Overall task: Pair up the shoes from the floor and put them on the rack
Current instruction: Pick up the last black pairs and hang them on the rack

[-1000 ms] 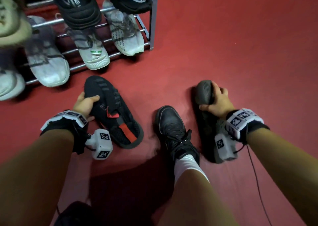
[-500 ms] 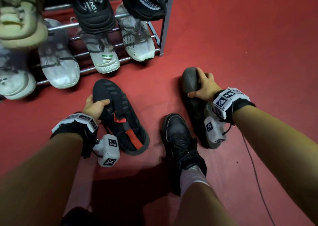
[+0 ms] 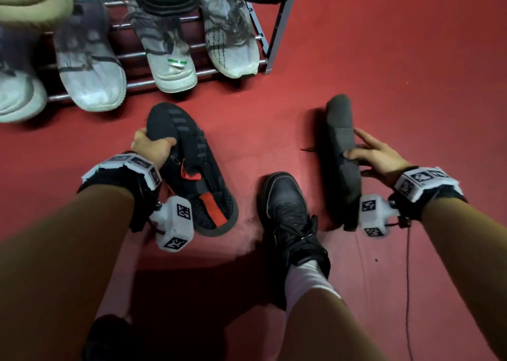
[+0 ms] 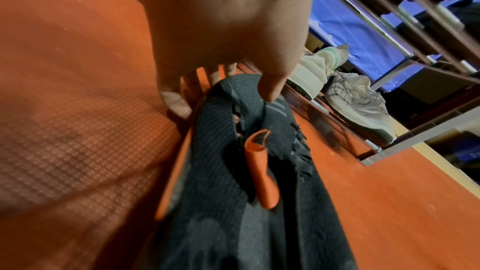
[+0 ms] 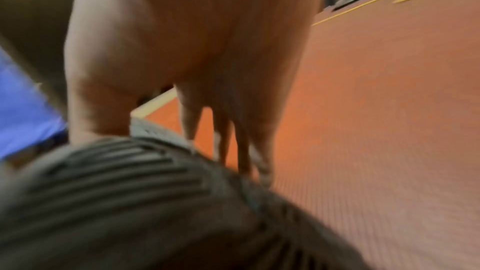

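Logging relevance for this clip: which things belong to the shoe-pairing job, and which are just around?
In the job:
- black shoe with red strap, held by left hand
- dark shoe on its side, held by right hand
- rack

Just around:
- pale shoes already racked
- worn black shoe
- cable

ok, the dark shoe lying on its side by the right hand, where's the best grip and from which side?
Probably the midfoot, from the right hand's side. The dark shoe lies on its side, grey sole facing that hand, toe toward the rack. Thumb over the upper edge, fingers flat on the sole, the narrow waist fits the span.
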